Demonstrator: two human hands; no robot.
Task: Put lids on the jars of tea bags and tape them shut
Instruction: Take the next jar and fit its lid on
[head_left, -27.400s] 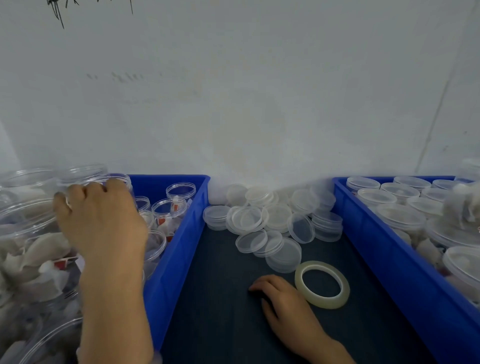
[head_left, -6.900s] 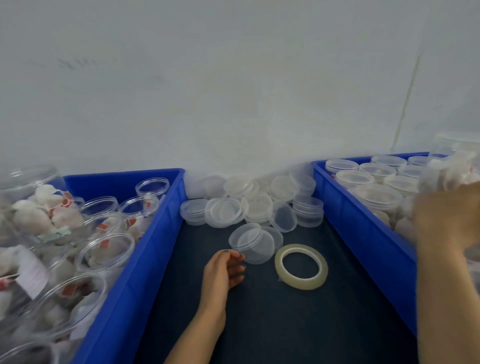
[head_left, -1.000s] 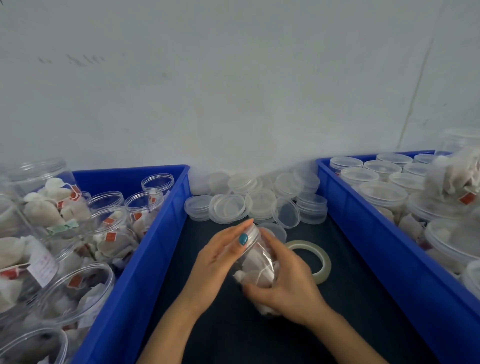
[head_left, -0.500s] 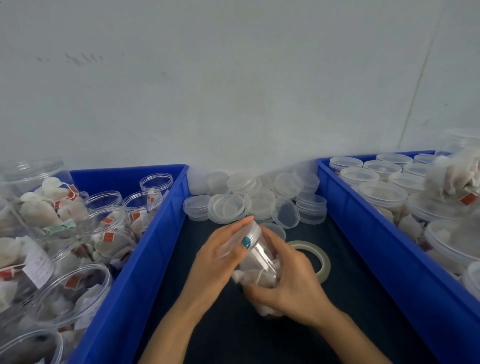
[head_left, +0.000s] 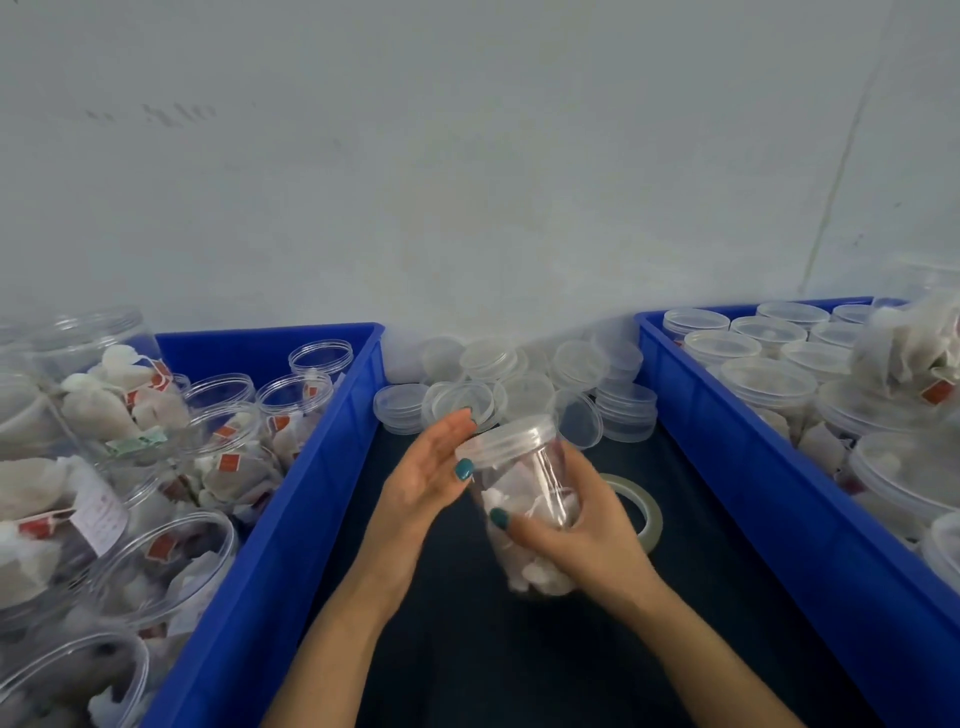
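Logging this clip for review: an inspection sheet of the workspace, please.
Surface: dark mat.
Job's things: clear plastic jar of tea bags, translucent lid on it; clear tape roll flat beside the right hand; heap of loose lids by the wall.
Clutter: nothing seen.
Grippers: right hand grips the jar; left hand, fingers straight, touches the lid.
Cables: nothing seen.
Surroundings: left blue bin of open jars, right blue bin of lidded jars, white wall.

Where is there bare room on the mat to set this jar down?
Bare mat lies between the left forearm and right forearm, nearer than the jar, and between the tape roll and the right bin. The back is crowded with loose lids.
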